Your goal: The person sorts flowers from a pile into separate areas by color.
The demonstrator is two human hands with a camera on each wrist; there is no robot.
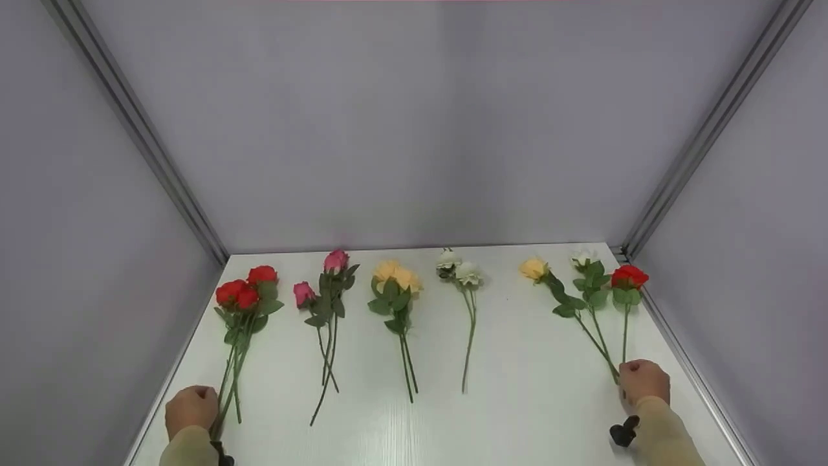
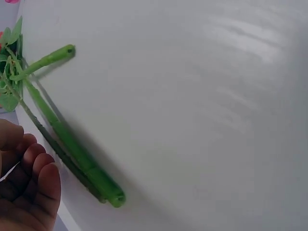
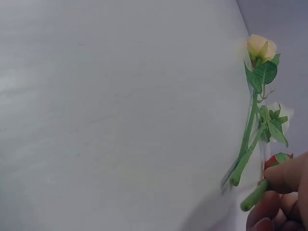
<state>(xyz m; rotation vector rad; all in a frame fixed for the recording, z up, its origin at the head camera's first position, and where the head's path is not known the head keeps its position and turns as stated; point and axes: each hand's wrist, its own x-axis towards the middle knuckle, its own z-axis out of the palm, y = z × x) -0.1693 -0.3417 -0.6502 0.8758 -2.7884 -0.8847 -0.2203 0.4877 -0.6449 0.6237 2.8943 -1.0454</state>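
Observation:
On the right, my right hand [image 1: 645, 380] pinches the lower stem of a red rose [image 1: 629, 277] between thumb and fingers. In the right wrist view, the cut end of that green stem [image 3: 254, 196] pokes out past the fingers. Beside it lie a yellow rose [image 1: 534, 268] and a white flower [image 1: 584, 257], their stems crossing near the hand. At the left, my left hand [image 1: 191, 411] is beside the stems of the red roses [image 1: 240, 295]. Its fingers [image 2: 48, 180] are loosely curled with nothing between them, close to the green stems [image 2: 72, 147].
Pink roses [image 1: 336, 261], yellow roses [image 1: 396, 277] and white flowers [image 1: 467, 274] lie in separate groups across the white table [image 1: 511, 362]. Grey panels [image 1: 414, 129] rise behind and on both sides of the table.

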